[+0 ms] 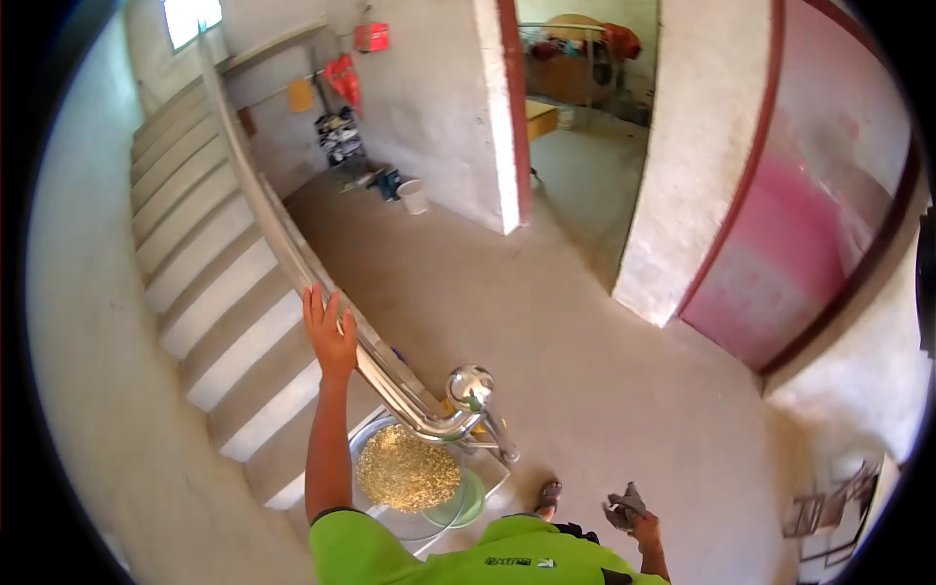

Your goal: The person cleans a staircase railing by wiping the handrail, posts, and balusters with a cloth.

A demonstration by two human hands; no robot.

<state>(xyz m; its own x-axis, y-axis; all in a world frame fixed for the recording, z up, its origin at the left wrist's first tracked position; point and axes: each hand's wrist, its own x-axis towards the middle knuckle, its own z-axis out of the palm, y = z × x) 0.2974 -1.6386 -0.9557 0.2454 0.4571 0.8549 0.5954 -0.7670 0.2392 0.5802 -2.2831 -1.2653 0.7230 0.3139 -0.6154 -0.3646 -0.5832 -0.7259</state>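
My left hand (pixel 332 336) rests on the metal handrail (pixel 385 390) of the staircase, its fingers stretched out and slightly apart. The rail curves down to a shiny steel ball (pixel 470 387) on the end post. Low on the right, my right hand (pixel 646 533) is closed around a crumpled grey cloth (pixel 626 504). Below the rail's end, a wide round tray (pixel 359 439) holds many small yellow pieces, too small to name. Partly hidden beside it is a green basin (pixel 474 502).
Concrete stairs (pixel 239 312) climb on the left. A doorway opens onto a room with a yellow table (pixel 542 119). A white bucket (pixel 412 197) stands by the back wall. On the right are a pink door (pixel 780 234) and a metal-framed item (pixel 829 507).
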